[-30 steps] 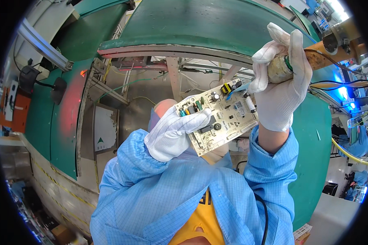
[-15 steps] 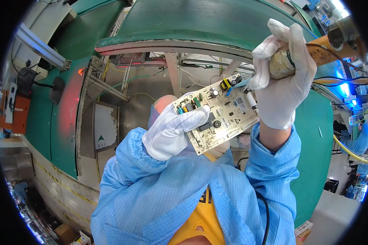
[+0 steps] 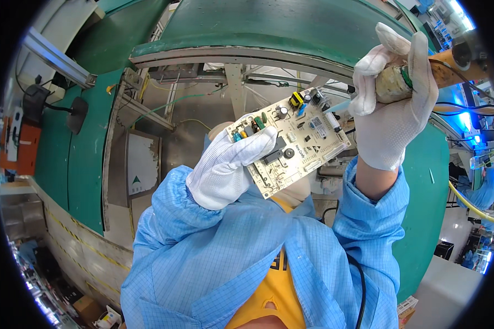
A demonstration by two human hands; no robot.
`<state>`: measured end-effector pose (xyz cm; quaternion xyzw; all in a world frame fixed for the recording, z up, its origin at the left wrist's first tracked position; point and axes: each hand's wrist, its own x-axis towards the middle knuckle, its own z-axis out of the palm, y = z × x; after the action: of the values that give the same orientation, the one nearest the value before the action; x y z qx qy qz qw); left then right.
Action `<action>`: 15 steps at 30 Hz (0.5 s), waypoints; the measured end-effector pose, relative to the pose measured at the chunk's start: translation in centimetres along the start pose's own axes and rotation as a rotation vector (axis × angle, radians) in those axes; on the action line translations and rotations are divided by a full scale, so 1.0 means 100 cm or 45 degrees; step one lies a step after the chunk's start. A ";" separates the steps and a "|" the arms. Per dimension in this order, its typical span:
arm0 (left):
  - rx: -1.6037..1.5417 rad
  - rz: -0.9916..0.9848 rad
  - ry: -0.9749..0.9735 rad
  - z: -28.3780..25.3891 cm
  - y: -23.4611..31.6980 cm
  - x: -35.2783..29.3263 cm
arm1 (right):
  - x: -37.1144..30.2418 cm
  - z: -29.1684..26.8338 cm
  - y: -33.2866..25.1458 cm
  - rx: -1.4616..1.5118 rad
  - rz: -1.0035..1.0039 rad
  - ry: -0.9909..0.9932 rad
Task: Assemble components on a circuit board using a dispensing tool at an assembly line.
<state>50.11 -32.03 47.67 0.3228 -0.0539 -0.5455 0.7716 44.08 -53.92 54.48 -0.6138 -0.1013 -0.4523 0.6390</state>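
Observation:
My left hand (image 3: 225, 167), in a white dotted glove, pinches a cream circuit board (image 3: 299, 164) by its left edge, thumb on top. The board is tilted in front of my chest, component side up, with a yellow transformer (image 3: 296, 100), capacitors and a black relay on it. My right hand (image 3: 392, 109), also gloved, is closed round the worn beige end of a thick tool (image 3: 392, 85) with an orange-brown barrel. A thin pale blue tip (image 3: 341, 106) sticks out from under those fingers toward the board's upper right corner; whether it touches cannot be made out.
Green conveyor surfaces (image 3: 258, 27) run across the far side, on a metal frame (image 3: 236, 55). A green bench (image 3: 77, 164) stands at left with a black stand (image 3: 78, 114). More green surface (image 3: 422, 192) lies at right, beside a yellow hose (image 3: 472, 205) and cables.
My right hand and its tool have moved right, drawing the blue tip from over the board to its edge. The board has shifted slightly left and up. The red glow at left is gone.

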 end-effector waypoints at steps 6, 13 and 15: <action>-0.031 0.021 0.013 0.006 0.000 -0.004 | -0.002 0.004 -0.002 -0.498 -0.241 -0.033; -0.065 0.017 -0.002 0.009 0.003 -0.006 | -0.004 0.011 -0.004 -1.091 -0.532 -0.069; -0.085 0.015 -0.019 0.011 0.004 -0.006 | -0.003 0.007 -0.001 -0.858 -0.437 -0.070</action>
<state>49.70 -31.88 48.95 0.2925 -0.0434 -0.5447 0.7848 44.15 -53.13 54.49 -0.7756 -0.0653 -0.5441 0.3134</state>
